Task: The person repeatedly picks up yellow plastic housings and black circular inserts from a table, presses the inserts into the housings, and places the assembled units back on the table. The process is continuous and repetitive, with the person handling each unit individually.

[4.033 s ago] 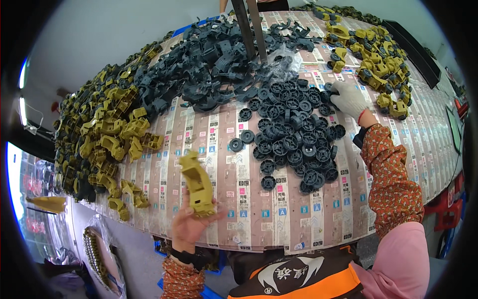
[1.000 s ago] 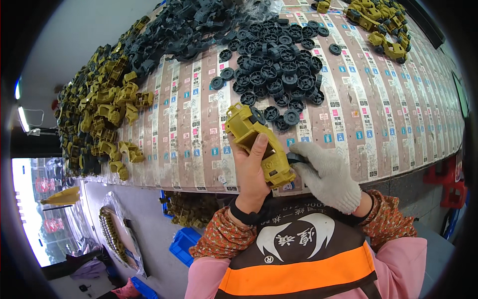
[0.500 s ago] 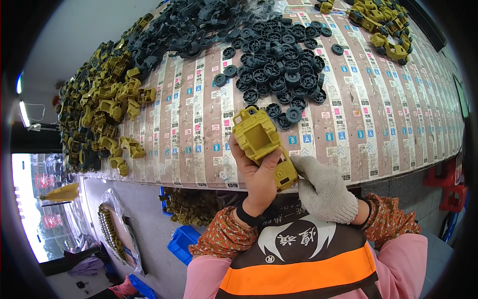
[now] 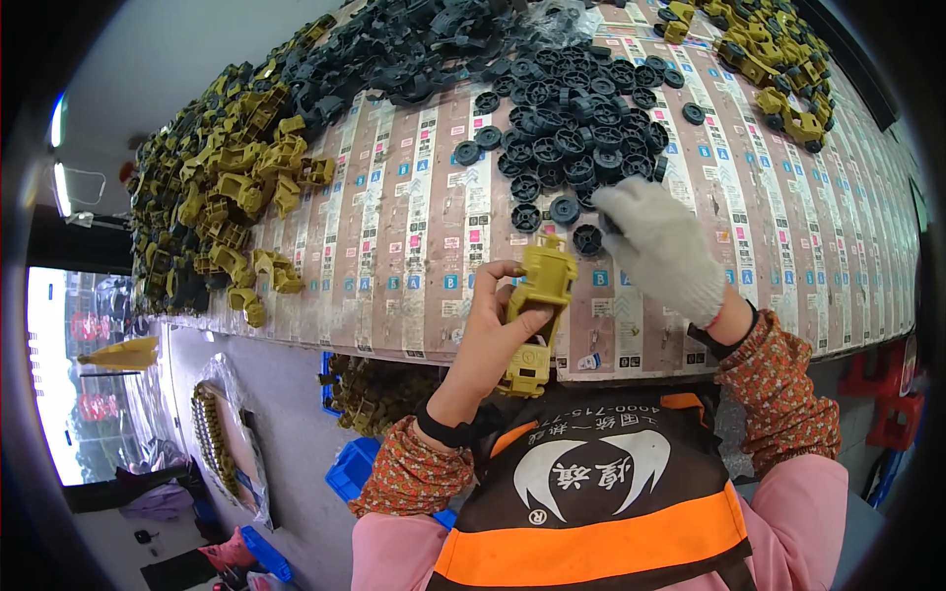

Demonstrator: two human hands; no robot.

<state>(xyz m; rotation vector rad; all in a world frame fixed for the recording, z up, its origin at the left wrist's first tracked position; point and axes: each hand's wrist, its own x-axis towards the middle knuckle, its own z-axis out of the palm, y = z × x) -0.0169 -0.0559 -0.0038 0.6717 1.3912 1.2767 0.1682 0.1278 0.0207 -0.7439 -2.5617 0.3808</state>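
My bare left hand [image 4: 493, 335] grips a mustard-yellow toy truck body [image 4: 548, 271] above the table's near edge. The thumb lies across the body's side, and the body is tilted, its open frame end pointing away from me. At the near side of a heap of black toy wheels [image 4: 562, 128], my right hand [image 4: 665, 251], in a pale knit glove, has its fingers and thumb round a dark wheel [image 4: 610, 226]. The glove partly hides that wheel. Just left of the fingertips lie a few loose wheels [image 4: 586, 239].
Yellow toy bodies [image 4: 232, 187] are heaped on the left of the table [image 4: 394, 266]. Dark plastic parts [image 4: 414, 44] pile up at the back. Yellow vehicles with wheels [image 4: 778, 69] stand far right. Below the edge are a blue bin [image 4: 352, 468] and red stools [image 4: 892, 419].
My right hand has left the truck body and reached forward to the wheels. My left hand keeps the body, now turned more on its side. The whole view has shifted slightly.
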